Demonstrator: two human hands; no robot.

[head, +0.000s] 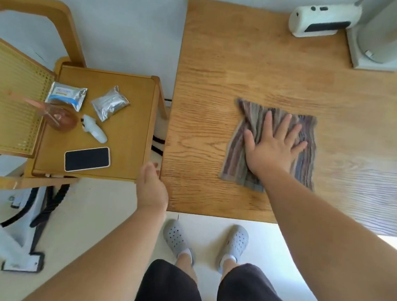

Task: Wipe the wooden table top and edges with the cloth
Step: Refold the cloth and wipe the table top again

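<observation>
The wooden table (221, 65) fills the upper right of the head view. A striped grey and mauve cloth (237, 150) lies flat on it, toward the near side. My right hand (272, 148) presses flat on the cloth with fingers spread. My left hand (152, 187) rests at the table's near left corner, fingers curled against the left edge; whether it grips the edge is not visible.
A white appliance (321, 20) and a grey stand (381, 40) sit at the table's far side. To the left, a wooden chair seat (130, 104) carries a phone (87, 159), two foil packets (109, 103), a small white object (94, 128) and a glass cup (60, 117).
</observation>
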